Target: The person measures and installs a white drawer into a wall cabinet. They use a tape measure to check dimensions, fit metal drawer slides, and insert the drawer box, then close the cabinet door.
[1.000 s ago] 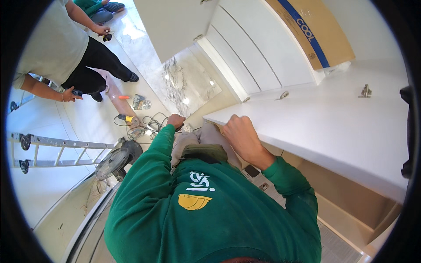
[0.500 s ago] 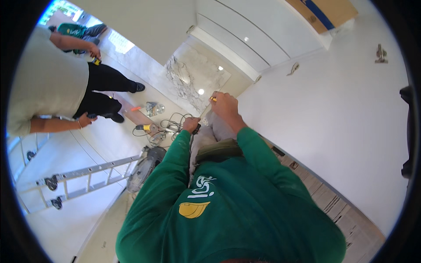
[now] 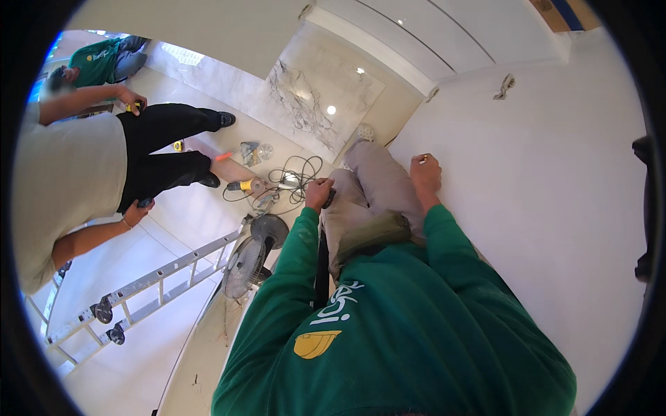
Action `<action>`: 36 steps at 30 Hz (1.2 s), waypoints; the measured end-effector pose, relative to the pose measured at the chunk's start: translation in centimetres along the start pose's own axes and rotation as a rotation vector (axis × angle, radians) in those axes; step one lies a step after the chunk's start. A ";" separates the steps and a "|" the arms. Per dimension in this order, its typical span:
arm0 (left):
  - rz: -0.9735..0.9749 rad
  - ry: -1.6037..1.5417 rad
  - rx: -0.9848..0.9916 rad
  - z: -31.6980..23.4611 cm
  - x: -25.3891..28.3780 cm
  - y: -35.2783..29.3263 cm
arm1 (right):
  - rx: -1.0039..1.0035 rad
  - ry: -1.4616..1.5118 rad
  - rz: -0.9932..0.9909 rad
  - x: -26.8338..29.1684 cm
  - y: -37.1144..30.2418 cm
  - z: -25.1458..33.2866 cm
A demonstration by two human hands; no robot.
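Note:
My left hand (image 3: 319,194) is closed by my left thigh around a small black object (image 3: 329,199). Its kind is hard to make out behind the fingers. Out to the right, over the white panel (image 3: 527,194), is my right hand (image 3: 426,175). Its fingers pinch a short yellow pencil-like stick (image 3: 424,159), of which only one end shows. My bent legs in grey trousers (image 3: 381,180) lie between the two hands. A metal hinge (image 3: 505,87) is fixed on the panel's far part.
On the left a person in black trousers (image 3: 166,128) holds a yellow tape measure (image 3: 134,107); another (image 3: 97,62) is low behind. Near my left arm are a yellow power tool (image 3: 244,186), tangled cable (image 3: 297,179), a fan (image 3: 246,263) and an aluminium ladder (image 3: 163,277). A marble slab (image 3: 319,90) lies ahead.
My right hand has moved right, away from the left one and over the white panel, keeping the yellow stick. My left hand stays by the thigh. The whole view has shifted.

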State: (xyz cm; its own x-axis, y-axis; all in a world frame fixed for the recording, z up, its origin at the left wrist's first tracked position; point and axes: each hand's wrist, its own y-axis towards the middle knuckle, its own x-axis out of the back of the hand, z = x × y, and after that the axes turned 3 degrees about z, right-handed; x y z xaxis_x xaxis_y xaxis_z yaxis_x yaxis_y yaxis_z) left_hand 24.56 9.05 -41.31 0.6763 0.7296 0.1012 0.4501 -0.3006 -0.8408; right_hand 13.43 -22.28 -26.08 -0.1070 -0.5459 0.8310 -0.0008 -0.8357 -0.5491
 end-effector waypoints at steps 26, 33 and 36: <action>0.153 -0.434 -0.065 -11.6 -1.3 28.0 | 0.778 0.077 -0.269 -16.3 39.1 11.7; 0.205 -0.440 -0.152 -10.8 -2.5 32.4 | 0.989 -0.146 -0.487 -15.8 48.8 22.9; 0.188 -0.466 -0.167 -9.6 -2.3 33.5 | 0.964 -0.214 -0.503 -16.2 50.3 25.2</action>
State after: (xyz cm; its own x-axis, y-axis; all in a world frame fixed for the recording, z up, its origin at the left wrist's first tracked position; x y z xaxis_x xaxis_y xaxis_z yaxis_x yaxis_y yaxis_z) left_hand 43.70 -8.61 -64.63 0.4405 0.8379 -0.3222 0.4583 -0.5185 -0.7219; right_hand 40.19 -56.98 -64.90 -0.1377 -0.0525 0.9891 0.7885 -0.6101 0.0774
